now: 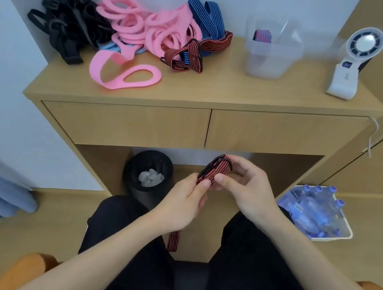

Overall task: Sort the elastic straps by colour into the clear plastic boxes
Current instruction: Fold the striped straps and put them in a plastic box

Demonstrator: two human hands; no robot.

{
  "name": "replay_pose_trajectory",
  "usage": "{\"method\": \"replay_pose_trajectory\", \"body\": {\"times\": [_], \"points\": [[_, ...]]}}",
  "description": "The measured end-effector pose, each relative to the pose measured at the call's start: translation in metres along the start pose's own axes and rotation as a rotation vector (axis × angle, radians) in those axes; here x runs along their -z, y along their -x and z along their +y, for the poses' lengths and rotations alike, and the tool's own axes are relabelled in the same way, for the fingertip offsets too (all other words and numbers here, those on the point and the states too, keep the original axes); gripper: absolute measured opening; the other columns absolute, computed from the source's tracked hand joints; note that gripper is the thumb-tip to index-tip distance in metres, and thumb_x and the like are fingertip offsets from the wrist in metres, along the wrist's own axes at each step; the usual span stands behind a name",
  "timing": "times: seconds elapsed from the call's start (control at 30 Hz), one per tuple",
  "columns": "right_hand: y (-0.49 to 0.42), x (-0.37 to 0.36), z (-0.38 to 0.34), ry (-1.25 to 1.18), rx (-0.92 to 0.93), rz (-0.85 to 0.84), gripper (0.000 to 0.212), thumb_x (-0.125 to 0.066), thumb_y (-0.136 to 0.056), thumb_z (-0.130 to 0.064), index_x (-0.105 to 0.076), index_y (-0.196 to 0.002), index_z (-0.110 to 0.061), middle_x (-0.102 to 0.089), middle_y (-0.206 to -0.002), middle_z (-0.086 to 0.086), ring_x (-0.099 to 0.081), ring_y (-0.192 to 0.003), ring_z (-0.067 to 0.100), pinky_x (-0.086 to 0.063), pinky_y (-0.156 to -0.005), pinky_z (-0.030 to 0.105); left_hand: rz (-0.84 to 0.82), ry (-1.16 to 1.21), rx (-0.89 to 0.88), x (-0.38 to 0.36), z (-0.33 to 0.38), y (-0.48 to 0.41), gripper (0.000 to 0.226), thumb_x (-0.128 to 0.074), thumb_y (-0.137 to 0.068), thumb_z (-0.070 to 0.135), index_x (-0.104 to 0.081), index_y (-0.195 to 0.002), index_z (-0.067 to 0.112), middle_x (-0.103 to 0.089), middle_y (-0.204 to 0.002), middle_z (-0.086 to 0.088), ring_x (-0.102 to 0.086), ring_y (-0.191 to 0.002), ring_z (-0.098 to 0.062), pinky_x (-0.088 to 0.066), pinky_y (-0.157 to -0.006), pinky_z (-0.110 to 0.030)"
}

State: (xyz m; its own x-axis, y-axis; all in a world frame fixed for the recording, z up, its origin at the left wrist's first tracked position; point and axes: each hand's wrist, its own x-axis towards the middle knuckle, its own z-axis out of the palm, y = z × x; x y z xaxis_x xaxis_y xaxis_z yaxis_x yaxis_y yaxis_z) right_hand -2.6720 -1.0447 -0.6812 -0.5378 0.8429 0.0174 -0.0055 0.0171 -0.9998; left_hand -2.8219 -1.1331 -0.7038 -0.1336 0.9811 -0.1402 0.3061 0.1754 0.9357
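I read both hands in the lower centre of the frame, below the desk (215, 90) front, close together on one item. The left hand (181, 200) pinches the lower end of a red-and-black striped strap (215, 169) between thumb and fingers. The right hand (240, 187) grips the upper, folded part of the same strap, with its thumb pressed on the near face and its fingers curled behind. A loose tail of this strap (173, 241) hangs down below the left hand, between the person's knees.

The unsorted stock lies on the desk top in the upper left of the frame:
- Black straps (66, 18): a heap at the far left, against the wall.
- Pink straps (136, 28): a heap just right of the black heap, touching it, with one large loop lying nearest the front edge.
- Blue striped straps (206, 16): behind the pink heap, on its right side.
- Red striped straps (188, 54): in front of the blue ones, tangled with black buckles.

A clear plastic box (265, 63) stands upright on the desk top, in the upper right of the frame, apart from the heaps. One striped strap (262, 36) sits inside it; I cannot tell its exact colours.

A white handheld fan (352, 62) stands further right. Under the desk, a black bin (148, 173) holds crumpled paper. A white tray of bottles (315, 212) sits at the lower right.
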Motion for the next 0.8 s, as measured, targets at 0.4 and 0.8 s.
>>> {"method": "replay_pose_trajectory", "body": {"times": [0.4, 0.8], "points": [[0.013, -0.007, 0.017, 0.785, 0.616, 0.002, 0.026, -0.076, -0.077, 0.005, -0.063, -0.098, -0.004, -0.064, -0.115, 0.002, -0.062, -0.109, 0.017, -0.053, -0.085, 0.032, -0.174, 0.713, 0.136, 0.005, 0.004, 0.002, 0.045, -0.033, -0.103, 0.030, -0.057, -0.116, -0.005, -0.059, -0.094, -0.021, -0.058, -0.084, -0.031, -0.051, -0.078, -0.040], [0.024, -0.016, 0.007, 0.611, 0.381, -0.291, 0.031, -0.074, -0.084, -0.002, -0.059, -0.109, -0.012, -0.043, -0.131, -0.005, -0.050, -0.123, 0.014, -0.045, -0.097, 0.021, -0.282, 0.790, 0.162, 0.020, -0.003, 0.007, 0.049, -0.057, -0.089, 0.003, -0.050, -0.137, 0.000, -0.055, -0.114, -0.017, -0.054, -0.110, -0.031, -0.045, -0.100, -0.043]]}}
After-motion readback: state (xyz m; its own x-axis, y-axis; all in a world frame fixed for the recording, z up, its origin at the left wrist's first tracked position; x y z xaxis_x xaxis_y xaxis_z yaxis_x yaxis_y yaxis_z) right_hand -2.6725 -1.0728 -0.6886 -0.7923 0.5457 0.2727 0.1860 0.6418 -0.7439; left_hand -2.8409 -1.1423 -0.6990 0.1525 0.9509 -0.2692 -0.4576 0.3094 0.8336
